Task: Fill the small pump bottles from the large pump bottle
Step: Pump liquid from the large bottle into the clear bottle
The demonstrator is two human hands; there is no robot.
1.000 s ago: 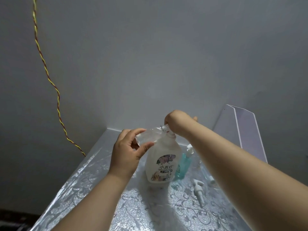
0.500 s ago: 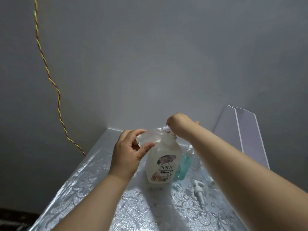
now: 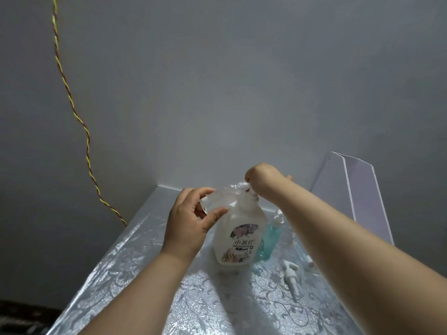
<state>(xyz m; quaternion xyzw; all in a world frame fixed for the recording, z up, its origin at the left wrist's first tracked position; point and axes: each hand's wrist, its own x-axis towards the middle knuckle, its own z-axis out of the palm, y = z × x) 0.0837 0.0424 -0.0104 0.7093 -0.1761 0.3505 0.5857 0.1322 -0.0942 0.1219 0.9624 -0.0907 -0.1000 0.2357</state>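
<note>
Holding a small clear bottle (image 3: 217,199) in the left hand (image 3: 188,226), thumb under it and fingers curled over its top. Tipped almost level, mouth turned toward 3 o'clock, close up at the spout of the large pump bottle (image 3: 239,238); cannot tell whether touching, with that spot hidden by fingers. Standing upright near the middle of the table (image 3: 145,274), that large pump bottle: white, flowered label facing the camera.

Covering the pump head from above with the right hand (image 3: 262,181), fingers bent down round it, knuckles up, forearm coming in from 4 o'clock. Pump head mostly hidden underneath, so no telling how far pressed down. No telling either whether any liquid sits in the small clear bottle.

Just beside the large pump bottle at 3 o'clock, partly behind it: a teal bottle (image 3: 268,240) with a white pump, upright. Lying apart at 4 o'clock on the silver patterned cloth: a loose pump head (image 3: 290,274), white. Past the right forearm at 2 o'clock: a clear panel (image 3: 358,201), standing by the wall (image 3: 242,81). Running down that wall at 10 o'clock to the table's left edge: a twisted cord (image 3: 72,100), yellow and red.
</note>
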